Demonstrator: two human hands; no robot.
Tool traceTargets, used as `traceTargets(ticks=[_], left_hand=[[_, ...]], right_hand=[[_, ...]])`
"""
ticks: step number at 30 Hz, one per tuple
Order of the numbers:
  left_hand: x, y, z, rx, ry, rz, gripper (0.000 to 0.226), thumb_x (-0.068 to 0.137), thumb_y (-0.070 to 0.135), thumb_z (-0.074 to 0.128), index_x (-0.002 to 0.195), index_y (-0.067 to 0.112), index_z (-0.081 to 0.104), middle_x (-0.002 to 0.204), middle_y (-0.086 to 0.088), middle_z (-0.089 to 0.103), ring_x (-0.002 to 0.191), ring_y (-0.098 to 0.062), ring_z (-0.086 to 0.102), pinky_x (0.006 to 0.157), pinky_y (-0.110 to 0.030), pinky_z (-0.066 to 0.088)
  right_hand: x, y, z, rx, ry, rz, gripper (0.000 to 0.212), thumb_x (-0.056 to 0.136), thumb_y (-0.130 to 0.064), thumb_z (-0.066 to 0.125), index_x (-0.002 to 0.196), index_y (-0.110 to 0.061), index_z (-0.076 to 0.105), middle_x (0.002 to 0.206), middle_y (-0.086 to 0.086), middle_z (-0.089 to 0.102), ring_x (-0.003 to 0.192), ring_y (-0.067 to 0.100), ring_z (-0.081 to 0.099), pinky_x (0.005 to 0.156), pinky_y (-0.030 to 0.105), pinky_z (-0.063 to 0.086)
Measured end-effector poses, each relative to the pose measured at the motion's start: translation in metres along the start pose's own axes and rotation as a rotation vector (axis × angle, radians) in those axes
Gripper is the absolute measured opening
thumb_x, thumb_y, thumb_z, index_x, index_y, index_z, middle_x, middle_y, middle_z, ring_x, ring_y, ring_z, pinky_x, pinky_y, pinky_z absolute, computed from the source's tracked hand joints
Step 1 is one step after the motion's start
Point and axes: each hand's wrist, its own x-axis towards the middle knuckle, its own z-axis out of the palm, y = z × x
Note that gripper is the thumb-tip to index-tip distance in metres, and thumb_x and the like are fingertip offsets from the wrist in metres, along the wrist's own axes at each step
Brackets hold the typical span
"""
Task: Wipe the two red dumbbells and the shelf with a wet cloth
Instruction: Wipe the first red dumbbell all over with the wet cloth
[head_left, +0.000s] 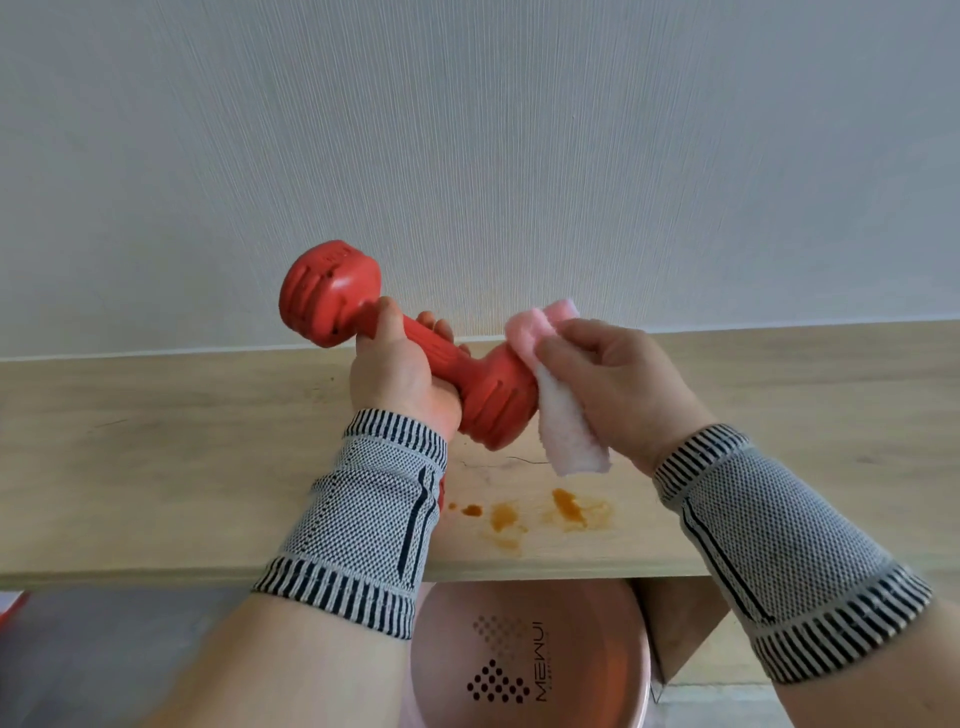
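My left hand (397, 371) grips the bar of a red dumbbell (332, 296) and holds it tilted above the light wooden shelf (156, 457). My right hand (613, 384) holds a pink cloth (563, 426) pressed against the dumbbell's near right head. A small bit of red (442, 493) shows behind my left wrist band; I cannot tell what it is. Orange stains (569, 506) mark the shelf just below the cloth.
A pink basin (530, 660) with dark printed lettering stands on the floor under the shelf's front edge. A pale textured wall (467, 156) rises directly behind the shelf. A red object's corner (13, 605) peeks in at the far left edge.
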Motion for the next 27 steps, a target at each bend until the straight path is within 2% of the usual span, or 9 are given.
traceTargets(ticks=[3, 5, 10, 13, 15, 19, 22, 25, 27], left_hand=[[-0.004, 0.003, 0.002, -0.079, 0.068, -0.005, 0.020, 0.098, 0.029, 0.056, 0.100, 0.009, 0.051, 0.072, -0.002, 0.056, 0.045, -0.013, 0.056, 0.049, -0.023, 0.048], [-0.008, 0.006, 0.003, -0.114, 0.129, 0.000, 0.020, 0.099, 0.025, 0.056, 0.090, 0.008, 0.050, 0.072, -0.003, 0.055, 0.041, -0.011, 0.055, 0.046, -0.019, 0.047], [-0.013, 0.008, 0.004, -0.088, 0.147, -0.027, 0.020, 0.097, 0.026, 0.060, 0.084, 0.011, 0.054, 0.072, 0.000, 0.056, 0.052, -0.013, 0.055, 0.057, -0.025, 0.049], [-0.013, 0.011, 0.004, -0.059, 0.155, 0.001, 0.023, 0.097, 0.027, 0.058, 0.080, 0.012, 0.054, 0.071, 0.001, 0.055, 0.050, -0.012, 0.054, 0.056, -0.024, 0.049], [-0.013, 0.013, 0.005, -0.070, 0.162, 0.021, 0.023, 0.098, 0.026, 0.057, 0.081, 0.011, 0.053, 0.070, 0.001, 0.053, 0.044, -0.010, 0.053, 0.051, -0.021, 0.048], [-0.016, 0.009, 0.006, -0.019, 0.173, 0.023, 0.019, 0.097, 0.026, 0.058, 0.087, 0.011, 0.056, 0.070, 0.002, 0.053, 0.052, -0.010, 0.054, 0.052, -0.020, 0.047], [-0.013, 0.009, 0.004, 0.049, 0.186, 0.035, 0.018, 0.098, 0.028, 0.057, 0.090, 0.011, 0.057, 0.068, 0.004, 0.054, 0.054, -0.009, 0.055, 0.054, -0.021, 0.047], [-0.008, 0.011, 0.000, 0.073, 0.206, 0.036, 0.020, 0.098, 0.030, 0.057, 0.087, 0.013, 0.054, 0.062, 0.005, 0.053, 0.049, -0.009, 0.053, 0.058, -0.023, 0.046], [-0.007, 0.012, 0.000, 0.021, 0.195, 0.017, 0.022, 0.097, 0.029, 0.058, 0.083, 0.012, 0.053, 0.063, 0.004, 0.053, 0.048, -0.011, 0.052, 0.054, -0.022, 0.046]], right_hand=[[-0.005, -0.008, 0.003, -0.223, -0.039, -0.266, 0.012, 0.087, -0.026, 0.064, 0.093, -0.027, 0.074, 0.084, -0.011, 0.054, 0.074, 0.004, 0.056, 0.068, 0.017, 0.043], [-0.005, -0.008, 0.004, -0.275, -0.061, -0.331, 0.014, 0.086, -0.025, 0.066, 0.097, -0.027, 0.074, 0.085, -0.012, 0.054, 0.074, 0.002, 0.055, 0.068, 0.015, 0.043], [0.001, 0.000, 0.003, -0.094, 0.121, -0.145, 0.007, 0.087, -0.024, 0.064, 0.085, -0.031, 0.067, 0.083, -0.010, 0.066, 0.078, 0.006, 0.063, 0.075, 0.031, 0.053], [-0.004, -0.005, 0.007, -0.097, 0.022, -0.194, 0.003, 0.082, -0.028, 0.069, 0.085, -0.028, 0.068, 0.081, -0.012, 0.067, 0.075, 0.000, 0.062, 0.073, 0.024, 0.051], [-0.006, -0.005, 0.014, -0.165, -0.011, -0.242, 0.008, 0.078, -0.031, 0.072, 0.085, -0.028, 0.069, 0.088, -0.008, 0.067, 0.081, 0.004, 0.063, 0.078, 0.026, 0.051], [0.002, 0.003, 0.013, -0.177, 0.198, -0.184, 0.012, 0.082, -0.036, 0.070, 0.082, -0.024, 0.067, 0.087, -0.002, 0.068, 0.081, 0.012, 0.064, 0.076, 0.037, 0.053], [0.001, 0.004, 0.011, -0.174, 0.146, -0.205, 0.014, 0.080, -0.037, 0.072, 0.080, -0.024, 0.066, 0.088, -0.005, 0.067, 0.079, 0.006, 0.062, 0.075, 0.029, 0.052], [-0.006, 0.000, 0.015, -0.249, 0.020, -0.255, 0.013, 0.077, -0.031, 0.076, 0.078, -0.037, 0.064, 0.086, -0.010, 0.063, 0.079, -0.001, 0.059, 0.071, 0.014, 0.046], [-0.005, -0.002, 0.014, -0.215, 0.058, -0.206, 0.012, 0.078, -0.031, 0.074, 0.076, -0.038, 0.064, 0.084, -0.010, 0.064, 0.076, 0.000, 0.060, 0.069, 0.013, 0.045]])
